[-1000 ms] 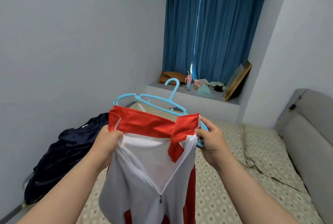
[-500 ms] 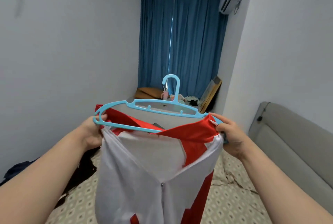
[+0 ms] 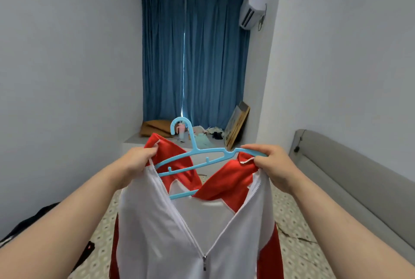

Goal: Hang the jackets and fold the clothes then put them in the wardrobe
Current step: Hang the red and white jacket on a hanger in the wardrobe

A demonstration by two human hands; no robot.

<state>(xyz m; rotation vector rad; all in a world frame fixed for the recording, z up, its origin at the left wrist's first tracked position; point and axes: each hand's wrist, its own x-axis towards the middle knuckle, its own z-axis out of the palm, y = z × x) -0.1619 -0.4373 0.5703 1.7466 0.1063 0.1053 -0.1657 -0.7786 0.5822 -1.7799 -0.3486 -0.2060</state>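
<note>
With the left hand [image 3: 137,162] pinching the jacket [image 3: 157,222] collar and the right hand [image 3: 272,166] clamping collar and hanger [image 3: 202,153] end together, slide each shoulder squarely over the hanger's arms.

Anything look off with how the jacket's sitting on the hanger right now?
Yes. The hanger is askew: its left end slopes down inside the jacket, while its right end sits above the collar, held by the right hand. The left hand grips the other collar side. The jacket isn't seated on the hanger yet.
</note>
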